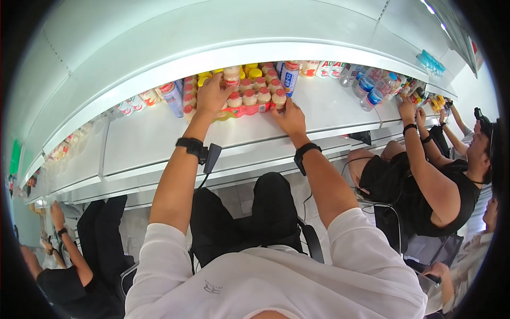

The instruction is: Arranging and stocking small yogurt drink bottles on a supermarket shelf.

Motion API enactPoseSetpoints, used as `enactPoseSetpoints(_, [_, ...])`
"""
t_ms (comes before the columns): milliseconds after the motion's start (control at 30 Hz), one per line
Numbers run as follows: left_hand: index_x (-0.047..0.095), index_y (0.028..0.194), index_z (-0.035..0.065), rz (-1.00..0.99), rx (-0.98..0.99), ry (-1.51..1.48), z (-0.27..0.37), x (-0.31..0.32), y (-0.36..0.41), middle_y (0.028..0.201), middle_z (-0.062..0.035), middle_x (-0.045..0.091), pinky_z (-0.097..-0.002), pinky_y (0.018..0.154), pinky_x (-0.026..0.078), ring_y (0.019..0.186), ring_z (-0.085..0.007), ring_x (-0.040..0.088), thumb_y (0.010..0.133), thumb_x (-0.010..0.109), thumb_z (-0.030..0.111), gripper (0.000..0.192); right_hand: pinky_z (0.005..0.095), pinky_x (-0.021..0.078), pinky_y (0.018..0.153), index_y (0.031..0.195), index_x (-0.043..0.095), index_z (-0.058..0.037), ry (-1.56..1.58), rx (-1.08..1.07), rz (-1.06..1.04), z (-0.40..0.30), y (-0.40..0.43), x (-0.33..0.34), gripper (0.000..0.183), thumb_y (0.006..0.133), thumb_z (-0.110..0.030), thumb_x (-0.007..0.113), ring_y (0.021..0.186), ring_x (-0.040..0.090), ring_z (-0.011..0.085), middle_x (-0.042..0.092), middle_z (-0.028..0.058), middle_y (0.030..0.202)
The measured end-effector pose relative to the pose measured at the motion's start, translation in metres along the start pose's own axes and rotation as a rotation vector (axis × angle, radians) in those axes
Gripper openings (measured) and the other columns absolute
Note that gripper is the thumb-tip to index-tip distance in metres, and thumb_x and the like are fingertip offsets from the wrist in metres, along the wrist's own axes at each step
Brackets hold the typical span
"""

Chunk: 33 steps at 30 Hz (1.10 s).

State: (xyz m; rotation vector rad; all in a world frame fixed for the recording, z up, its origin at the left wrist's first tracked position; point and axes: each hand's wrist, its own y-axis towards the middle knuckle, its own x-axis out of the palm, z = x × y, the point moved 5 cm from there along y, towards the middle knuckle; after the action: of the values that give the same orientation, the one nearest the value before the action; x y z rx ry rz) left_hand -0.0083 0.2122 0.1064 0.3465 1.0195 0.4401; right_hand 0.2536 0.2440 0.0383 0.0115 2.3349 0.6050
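On the white shelf in front of me stands a pack of small drink bottles (249,95) with red foil caps, its lower edge wrapped in red printed film. My left hand (213,93) holds a small red-capped bottle (231,75) above the left part of the pack. Yellow-capped bottles (255,73) stand behind, partly hidden. My right hand (291,118) is at the pack's front right corner, its fingers around a red-capped bottle (279,98); whether they grip it firmly I cannot tell. A blue and white can (289,77) stands just behind that hand.
Another can (171,99) stands left of the pack. Clear plastic bottles (374,89) are grouped to the right. The edge of an upper shelf (255,50) overhangs the goods. A co-worker (442,191) sits at the right, hands at the shelf; other people are at the left.
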Motion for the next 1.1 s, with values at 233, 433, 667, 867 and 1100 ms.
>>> enactPoseSetpoints(233, [0.065,0.100,-0.0007,0.008,0.035,-0.251,-0.002,-0.006,-0.003,0.093,-0.0168,0.070,-0.0392,0.073,0.054,0.081,-0.0277,0.068,0.083,0.076,0.033,0.040,0.0464,0.0531,0.078,0.101,0.062,-0.0020,0.039,0.001,0.020,0.003,-0.007,-0.001,0.043,0.078,-0.037,0.071,0.087,0.066,0.0366,0.068,0.0182,0.091])
enactPoseSetpoints(433, [0.037,0.144,0.0014,-0.057,0.055,-0.212,-0.008,-0.015,-0.005,0.118,-0.0182,0.065,-0.0379,0.090,0.053,0.104,-0.0281,0.067,0.083,0.077,0.021,0.075,0.0471,0.0532,0.078,0.106,0.058,-0.0021,0.030,-0.010,0.015,0.001,-0.005,-0.002,0.044,0.078,-0.033,0.071,0.086,0.064,0.0386,0.067,0.0194,0.090])
enactPoseSetpoints(667, [0.035,0.145,0.0027,-0.113,-0.020,-0.382,-0.046,-0.020,-0.009,0.117,-0.0164,0.065,-0.0337,0.091,0.051,0.105,-0.0242,0.065,0.087,0.071,0.013,0.069,0.0454,0.0533,0.081,0.106,0.056,-0.0008,-0.021,0.022,0.001,0.003,-0.005,-0.007,0.047,0.077,-0.035,0.071,0.091,0.064,0.0381,0.067,0.0196,0.092])
enactPoseSetpoints(867, [0.039,0.139,-0.0031,-0.128,-0.043,-0.507,-0.045,-0.026,-0.021,0.127,-0.0151,0.059,-0.0317,0.096,0.049,0.112,-0.0202,0.061,0.091,0.066,0.004,0.056,0.0449,0.0533,0.082,0.106,0.056,-0.0007,-0.020,-0.029,0.035,0.006,-0.003,-0.004,0.046,0.077,-0.035,0.070,0.090,0.064,0.0378,0.067,0.0197,0.093])
enactPoseSetpoints(1100, [0.054,0.128,-0.0004,0.214,-0.037,-0.335,-0.020,-0.076,-0.095,0.116,-0.0127,0.064,-0.0341,0.097,0.045,0.107,-0.0204,0.061,0.089,0.072,0.012,0.044,0.0451,0.0531,0.081,0.106,0.056,-0.0010,-0.012,-0.008,0.047,0.001,-0.005,-0.005,0.047,0.077,-0.035,0.071,0.089,0.064,0.0376,0.068,0.0188,0.091])
